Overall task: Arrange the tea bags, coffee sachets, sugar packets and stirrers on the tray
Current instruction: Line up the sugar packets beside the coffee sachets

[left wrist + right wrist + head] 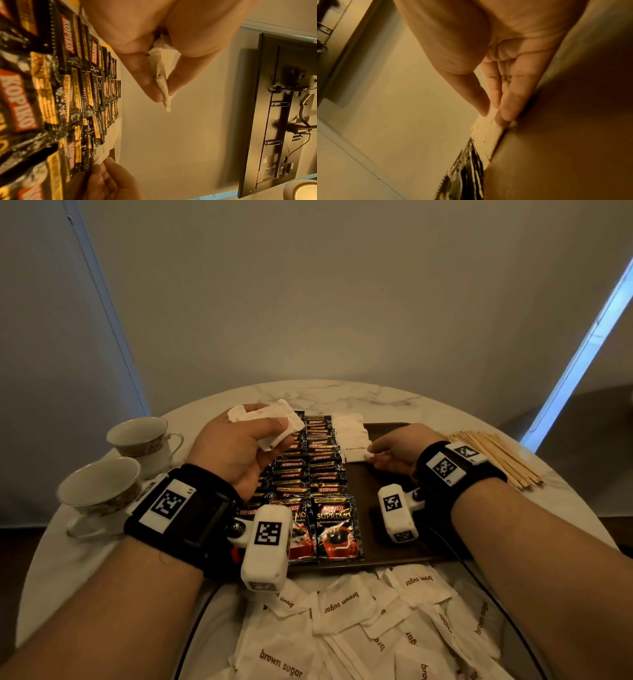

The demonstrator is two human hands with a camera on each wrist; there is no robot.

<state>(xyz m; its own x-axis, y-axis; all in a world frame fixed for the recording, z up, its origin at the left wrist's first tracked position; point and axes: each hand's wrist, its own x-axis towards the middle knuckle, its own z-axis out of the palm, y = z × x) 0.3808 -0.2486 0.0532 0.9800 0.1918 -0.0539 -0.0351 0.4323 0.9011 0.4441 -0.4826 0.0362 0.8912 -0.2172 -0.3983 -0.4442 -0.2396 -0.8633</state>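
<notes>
A dark tray [376,491] lies on the marble table [342,395]. Two columns of black Kopiko coffee sachets [318,474] fill its left part. Beside them runs a short column of white brown sugar packets [351,429]. My left hand [270,416] hovers above the sachets and grips a small stack of white sugar packets [291,419] between thumb and fingers [149,81]. My right hand [371,453] pinches the nearest packet of the column [356,451] by its edge, low on the tray; in the right wrist view the thumb [481,105] lies on that packet [489,129].
Many loose brown sugar packets [376,611] are heaped on the table in front of the tray. A bundle of wooden stirrers [493,457] lies right of the tray. Two teacups [140,436] [99,487] stand at the left. The tray's right half is bare.
</notes>
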